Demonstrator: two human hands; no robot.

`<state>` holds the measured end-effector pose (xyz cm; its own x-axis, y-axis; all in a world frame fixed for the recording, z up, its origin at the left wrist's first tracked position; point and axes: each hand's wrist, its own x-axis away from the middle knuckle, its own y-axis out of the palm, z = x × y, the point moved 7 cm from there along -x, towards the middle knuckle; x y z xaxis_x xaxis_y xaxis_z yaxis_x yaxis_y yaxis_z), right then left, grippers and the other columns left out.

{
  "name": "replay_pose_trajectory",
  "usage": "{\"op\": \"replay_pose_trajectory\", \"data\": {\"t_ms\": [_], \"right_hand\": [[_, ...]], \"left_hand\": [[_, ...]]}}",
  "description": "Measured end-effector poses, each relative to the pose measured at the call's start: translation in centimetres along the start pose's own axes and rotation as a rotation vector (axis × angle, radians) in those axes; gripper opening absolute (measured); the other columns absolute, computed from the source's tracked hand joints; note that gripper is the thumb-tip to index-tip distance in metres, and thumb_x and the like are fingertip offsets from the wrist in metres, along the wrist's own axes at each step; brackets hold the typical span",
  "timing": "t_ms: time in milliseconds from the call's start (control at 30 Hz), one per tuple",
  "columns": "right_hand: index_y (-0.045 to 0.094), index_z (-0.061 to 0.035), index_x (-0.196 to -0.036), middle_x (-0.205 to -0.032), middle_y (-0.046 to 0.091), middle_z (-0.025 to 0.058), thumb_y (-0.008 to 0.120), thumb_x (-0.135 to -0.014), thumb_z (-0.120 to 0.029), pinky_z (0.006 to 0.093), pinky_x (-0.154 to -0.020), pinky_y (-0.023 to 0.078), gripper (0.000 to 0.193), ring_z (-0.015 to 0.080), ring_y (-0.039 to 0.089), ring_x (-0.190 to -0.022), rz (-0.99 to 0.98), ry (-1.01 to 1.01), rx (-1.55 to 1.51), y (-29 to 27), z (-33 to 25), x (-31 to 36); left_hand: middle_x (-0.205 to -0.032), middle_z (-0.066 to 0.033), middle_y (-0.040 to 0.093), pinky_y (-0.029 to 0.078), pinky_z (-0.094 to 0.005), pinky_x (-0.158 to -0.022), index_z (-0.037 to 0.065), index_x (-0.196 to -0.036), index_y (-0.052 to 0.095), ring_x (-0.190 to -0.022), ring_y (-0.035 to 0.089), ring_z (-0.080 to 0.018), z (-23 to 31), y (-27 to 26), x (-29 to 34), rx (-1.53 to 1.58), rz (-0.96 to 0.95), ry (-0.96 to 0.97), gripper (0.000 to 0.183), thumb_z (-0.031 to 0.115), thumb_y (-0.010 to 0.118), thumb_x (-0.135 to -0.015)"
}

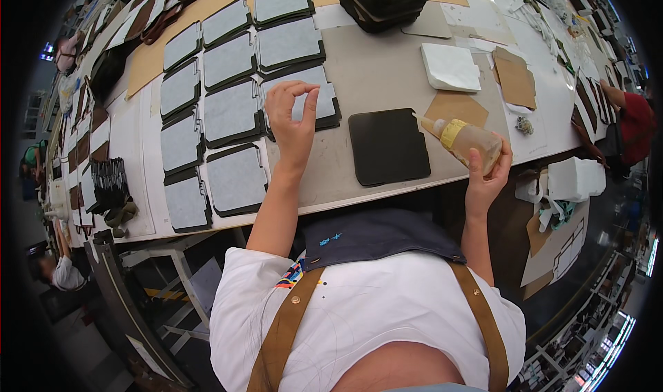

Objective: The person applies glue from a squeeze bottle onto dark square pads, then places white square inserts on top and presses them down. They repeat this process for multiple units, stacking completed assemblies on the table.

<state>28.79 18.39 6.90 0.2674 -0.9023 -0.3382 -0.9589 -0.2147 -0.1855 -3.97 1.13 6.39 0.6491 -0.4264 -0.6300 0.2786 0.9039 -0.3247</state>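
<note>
My right hand (492,163) is wrapped round a clear squeeze bottle (476,147) with yellow tape at its neck and a pale nozzle. The bottle lies tilted, its nozzle by the upper right corner of a black panel (389,147) with notched edges. Nothing touches that panel from the left. My left hand (292,119) is raised over the rows of panels, its fingers curled and thumb tip close to the index fingertip. No object shows between them. Beneath and beside it lie several black panels with grey-white sheets (231,112) on top.
A thick stack of black panels (385,5) stands at the table's far side. White sheets (450,67) and brown card pieces (514,78) lie to the right. Black straps (109,185) sit at the left edge. A person in red (635,126) works at the far right.
</note>
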Motion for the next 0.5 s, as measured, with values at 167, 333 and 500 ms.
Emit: {"op": "replay_pose_trajectory", "data": {"t_ms": [167, 333, 500], "right_hand": [[0.047, 0.0002, -0.133, -0.124, 0.055, 0.0093, 0.075, -0.089, -0.012, 0.0305, -0.101, 0.043, 0.053, 0.0171, 0.055, -0.115, -0.007, -0.003, -0.013, 0.03, 0.01, 0.08], [0.047, 0.0003, -0.133, -0.124, 0.056, 0.0096, 0.075, -0.089, -0.012, 0.0308, -0.101, 0.043, 0.053, 0.0172, 0.055, -0.115, -0.005, -0.008, 0.001, 0.04, -0.09, 0.13], [0.047, 0.0001, -0.132, -0.124, 0.056, 0.0098, 0.075, -0.090, -0.012, 0.0311, -0.102, 0.043, 0.052, 0.0175, 0.055, -0.115, -0.007, -0.014, 0.013, 0.13, -0.20, 0.18]], "left_hand": [[-0.096, -0.0015, 0.066, 0.037, -0.0347, -0.093, 0.009, -0.090, 0.070, -0.100, 0.056, -0.0206, 0.05, 0.07, -0.01, -0.007, -0.006, -0.006, 0.006, 0.013, 0.073, -0.088], [-0.096, -0.0016, 0.066, 0.037, -0.0346, -0.093, 0.009, -0.090, 0.070, -0.100, 0.056, -0.0207, -0.01, 0.02, 0.02, -0.013, -0.001, -0.007, 0.005, 0.012, 0.073, -0.088], [-0.095, -0.0021, 0.066, 0.038, -0.0350, -0.093, 0.009, -0.089, 0.070, -0.100, 0.056, -0.0212, -0.02, 0.02, -0.07, -0.010, -0.001, -0.004, 0.005, 0.012, 0.073, -0.087]]}}
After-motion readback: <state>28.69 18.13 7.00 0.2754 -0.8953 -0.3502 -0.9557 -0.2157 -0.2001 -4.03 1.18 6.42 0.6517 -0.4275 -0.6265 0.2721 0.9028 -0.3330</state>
